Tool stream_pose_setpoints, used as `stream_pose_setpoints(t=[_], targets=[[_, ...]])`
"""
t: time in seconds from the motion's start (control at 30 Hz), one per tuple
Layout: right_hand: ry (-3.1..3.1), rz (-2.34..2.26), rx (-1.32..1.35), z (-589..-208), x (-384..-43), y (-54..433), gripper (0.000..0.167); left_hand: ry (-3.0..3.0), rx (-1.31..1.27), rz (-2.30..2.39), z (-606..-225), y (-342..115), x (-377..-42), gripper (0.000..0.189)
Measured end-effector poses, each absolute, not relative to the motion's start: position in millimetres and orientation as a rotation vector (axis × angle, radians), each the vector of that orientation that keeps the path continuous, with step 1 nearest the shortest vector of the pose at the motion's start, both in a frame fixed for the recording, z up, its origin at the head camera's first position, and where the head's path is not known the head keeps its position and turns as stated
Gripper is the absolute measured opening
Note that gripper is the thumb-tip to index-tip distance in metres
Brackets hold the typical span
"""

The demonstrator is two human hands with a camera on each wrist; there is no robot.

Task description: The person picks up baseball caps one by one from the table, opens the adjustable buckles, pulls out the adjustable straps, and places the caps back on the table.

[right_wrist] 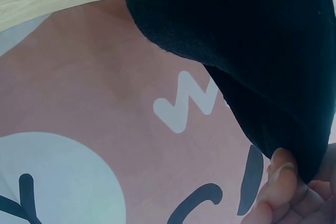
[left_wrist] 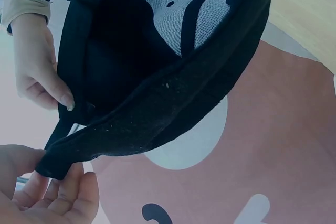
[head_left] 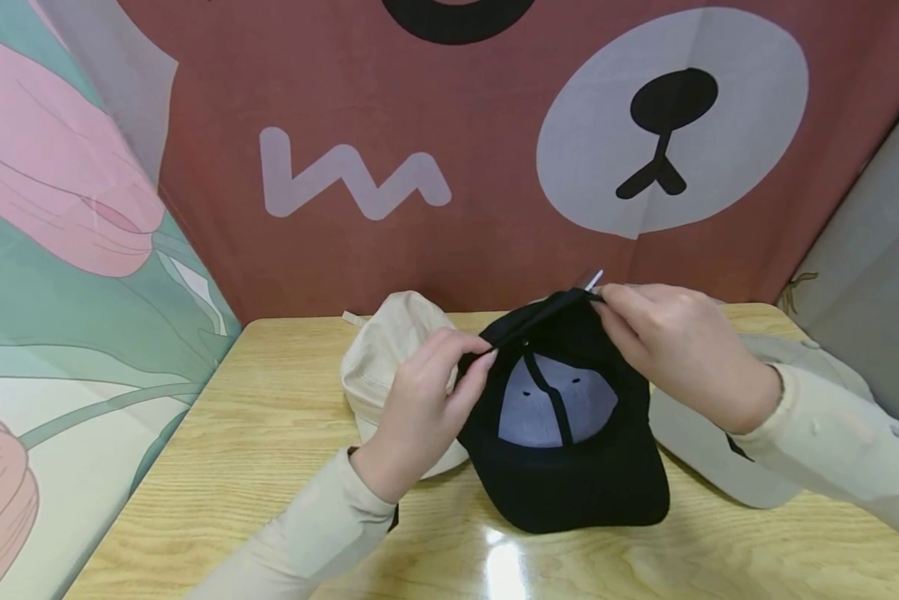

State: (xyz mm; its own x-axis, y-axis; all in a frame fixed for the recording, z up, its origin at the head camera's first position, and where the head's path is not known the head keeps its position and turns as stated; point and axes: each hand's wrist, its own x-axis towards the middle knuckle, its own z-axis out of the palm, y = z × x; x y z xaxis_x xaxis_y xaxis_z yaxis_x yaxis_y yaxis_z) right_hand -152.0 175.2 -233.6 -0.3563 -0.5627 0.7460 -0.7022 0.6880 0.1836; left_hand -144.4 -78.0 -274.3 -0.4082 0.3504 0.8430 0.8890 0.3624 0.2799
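Note:
A black baseball cap (head_left: 569, 496) is held over the table with its hollow side and brim towards me, showing a grey inner panel (head_left: 520, 417). My left hand (head_left: 427, 400) pinches the cap's edge at the left between thumb and fingers. On the upper right, my right hand (head_left: 674, 346) grips the back edge, and a small white strip (head_left: 594, 280) sticks up beside its fingertips. In the left wrist view, a narrow end of the black cap (left_wrist: 157, 103) lies between my left thumb and fingers. The right wrist view has my right fingers (right_wrist: 283, 179) pinching the cap's tapering edge.
Behind my left hand rests a cream cap (head_left: 389, 358), partly covered. A beige cap (head_left: 719, 458) lies at the right, beneath my right forearm. The wooden table (head_left: 217, 467) ends at a brown cloth backdrop (head_left: 486, 250); a flowered cloth (head_left: 97, 350) hangs on the left.

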Motion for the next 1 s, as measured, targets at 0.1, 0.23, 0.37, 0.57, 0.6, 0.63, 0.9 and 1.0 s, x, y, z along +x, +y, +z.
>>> stream_pose_setpoints(t=[0.1, 0.23, 0.37, 0.57, 0.6, 0.63, 0.9, 1.0], targets=[[-2.053, 0.206, 0.968, -233.6, -152.0, 175.2, 0.013, -1.921, -1.068, -1.001, -275.5, -78.2, -144.6, 0.011], [-2.052, 0.201, 0.967, -233.9, -152.3, 175.6, 0.014, -1.919, -1.062, -1.013, -276.2, -78.1, -144.4, 0.010], [-2.072, 0.213, 0.939, -234.6, -154.3, 177.5, 0.018, -1.908, -1.044, -1.033, -278.2, -78.8, -144.7, 0.011], [-2.105, 0.252, 0.907, -235.5, -154.8, 179.9, 0.023, -1.897, -1.011, -1.076, -278.2, -78.9, -146.0, 0.009], [-2.106, 0.263, 0.914, -235.3, -154.1, 179.7, 0.023, -1.899, -1.009, -1.079, -277.9, -78.4, -146.3, 0.008], [-2.108, 0.273, 0.921, -235.0, -153.5, 179.2, 0.023, -1.901, -1.009, -1.083, -277.6, -77.8, -146.5, 0.008], [-2.100, 0.313, 0.960, -230.4, -148.1, 172.7, 0.024, -1.968, -0.931, -1.042, -279.7, -76.0, -148.8, 0.022], [-2.101, 0.323, 0.954, -228.7, -146.1, 170.8, 0.021, -2.056, -0.895, -1.044, -282.8, -76.2, -150.6, 0.031]])
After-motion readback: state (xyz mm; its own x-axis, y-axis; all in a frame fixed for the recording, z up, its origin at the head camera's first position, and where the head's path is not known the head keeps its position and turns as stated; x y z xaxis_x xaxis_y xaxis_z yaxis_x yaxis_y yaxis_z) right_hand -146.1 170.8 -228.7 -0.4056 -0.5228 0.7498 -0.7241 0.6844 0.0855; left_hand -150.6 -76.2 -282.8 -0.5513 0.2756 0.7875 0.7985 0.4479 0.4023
